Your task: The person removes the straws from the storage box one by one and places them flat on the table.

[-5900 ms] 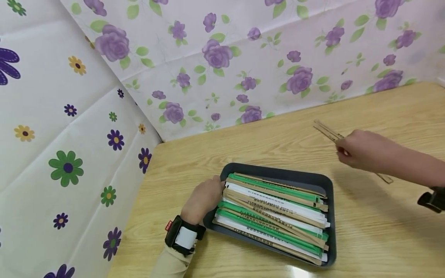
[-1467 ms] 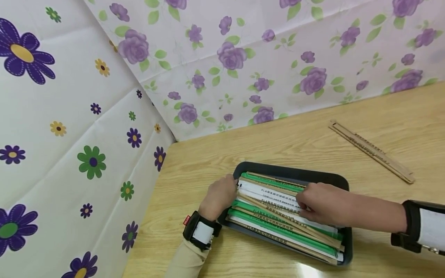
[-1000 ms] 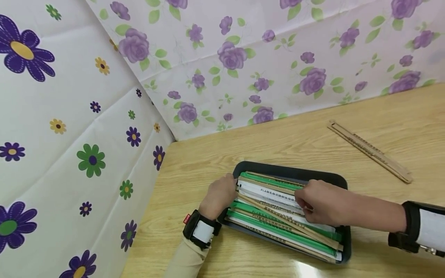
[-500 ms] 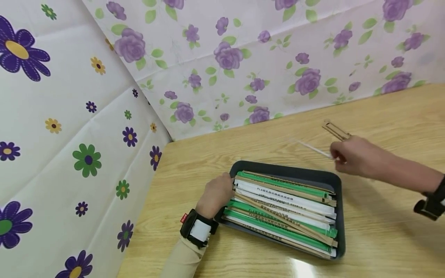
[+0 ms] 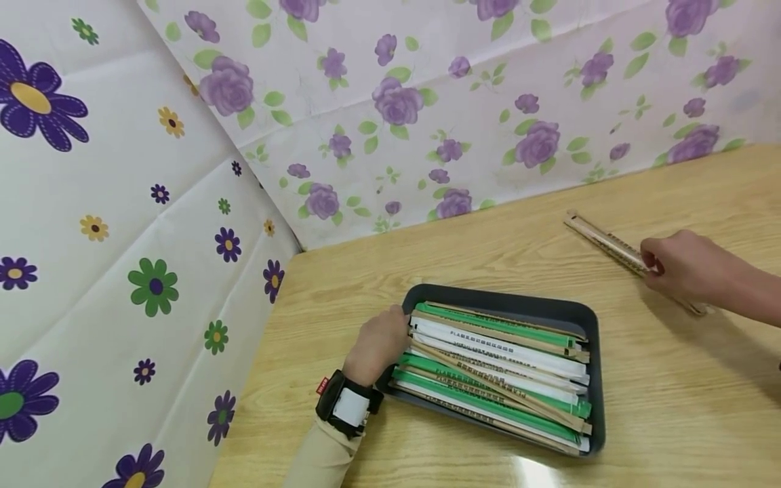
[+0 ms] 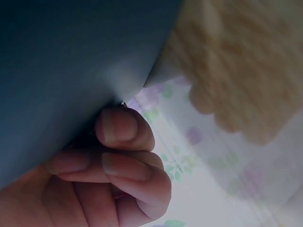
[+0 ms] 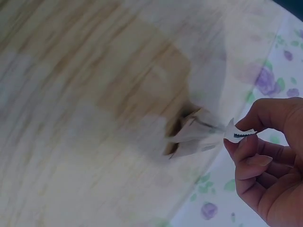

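A dark grey tray holds several paper-wrapped straws in white, green and brown, lying lengthwise with a few crossed. My left hand grips the tray's left end; in the left wrist view its fingers curl against the dark tray wall. To the right, my right hand is over the brown paper-wrapped straws on the table. In the right wrist view, thumb and forefinger pinch the printed end of a white paper-wrapped straw. Most of its length is hard to make out.
The wood-grain table carries the tray and the brown straws. A purple-rose covering stands along its back edge. A white covering with daisies rises at the left.
My right hand has taken a white paper-wrapped straw from the tray and carried it right, over the brown straws lying on the table. My left hand stays at the tray's end.
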{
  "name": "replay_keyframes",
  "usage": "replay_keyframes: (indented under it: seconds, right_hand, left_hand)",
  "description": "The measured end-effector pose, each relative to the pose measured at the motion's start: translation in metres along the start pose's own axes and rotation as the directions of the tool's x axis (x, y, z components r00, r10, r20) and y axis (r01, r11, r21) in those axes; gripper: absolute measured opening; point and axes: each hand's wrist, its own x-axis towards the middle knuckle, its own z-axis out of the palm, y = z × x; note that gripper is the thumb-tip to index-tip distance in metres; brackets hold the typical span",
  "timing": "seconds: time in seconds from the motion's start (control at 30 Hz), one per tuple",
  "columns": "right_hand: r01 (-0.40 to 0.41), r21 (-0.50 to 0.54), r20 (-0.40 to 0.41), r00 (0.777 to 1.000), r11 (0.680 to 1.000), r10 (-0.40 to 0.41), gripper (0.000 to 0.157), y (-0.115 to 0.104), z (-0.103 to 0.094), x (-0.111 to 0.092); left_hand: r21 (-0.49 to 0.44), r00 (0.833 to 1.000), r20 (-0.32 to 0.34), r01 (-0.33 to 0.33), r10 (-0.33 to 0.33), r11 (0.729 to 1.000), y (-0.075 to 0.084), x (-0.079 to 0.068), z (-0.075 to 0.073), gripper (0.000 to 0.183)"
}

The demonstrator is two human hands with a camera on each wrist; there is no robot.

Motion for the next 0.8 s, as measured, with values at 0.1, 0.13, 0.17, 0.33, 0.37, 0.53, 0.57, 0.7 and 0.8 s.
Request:
replay_keyframes:
  seconds: [0.1, 0.13, 0.17, 0.33, 0.37, 0.53, 0.57, 0.7, 0.8]
  right_hand:
    - [-0.015, -0.006, 0.006, 1.000, 1.000, 0.015, 0.018, 0.004, 0.001, 0.000]
    - [-0.020, -0.008, 0.012, 1.000, 1.000, 0.020, 0.019, 0.005, 0.002, -0.001]
    - [-0.023, -0.010, 0.014, 1.000, 1.000, 0.023, 0.019, 0.005, 0.003, -0.001]
    - [-0.037, -0.032, 0.014, 0.999, 0.999, 0.037, 0.016, 0.007, 0.005, -0.002]
    - [-0.036, -0.039, 0.008, 0.999, 0.999, 0.037, 0.016, 0.007, 0.005, -0.002]
    - [-0.039, -0.075, -0.047, 0.998, 0.996, 0.036, 0.010, -0.002, 0.001, 0.000]
    - [-0.034, -0.068, -0.052, 0.998, 0.997, 0.030, 0.010, -0.006, 0.000, 0.001]
    - [0.006, -0.031, -0.060, 0.998, 1.000, -0.008, 0.011, -0.024, -0.003, 0.005]
    - [0.055, -0.005, -0.068, 0.996, 0.998, -0.055, 0.013, -0.041, -0.004, 0.006]
  left_hand:
    - [0.001, 1.000, -0.001, -0.001, 0.001, 1.000, 0.000, -0.001, 0.000, 0.023]
    - [0.002, 1.000, 0.000, -0.003, 0.003, 1.000, 0.000, -0.001, 0.000, 0.023]
    - [0.004, 1.000, -0.002, -0.003, 0.003, 1.000, -0.001, -0.001, 0.000, 0.023]
    - [0.011, 1.000, -0.017, -0.016, 0.016, 1.000, -0.001, -0.001, -0.001, 0.022]
    - [0.017, 1.000, -0.021, -0.022, 0.022, 1.000, -0.001, -0.002, -0.001, 0.022]
    - [0.027, 0.999, -0.031, -0.036, 0.037, 0.999, 0.000, -0.002, -0.002, 0.023]
    - [0.030, 0.999, -0.031, -0.036, 0.037, 0.999, 0.000, -0.002, -0.002, 0.024]
    - [0.028, 0.999, -0.024, -0.024, 0.025, 0.999, 0.000, -0.002, -0.002, 0.024]
    - [0.013, 1.000, -0.010, -0.010, 0.010, 1.000, -0.001, -0.001, -0.001, 0.023]
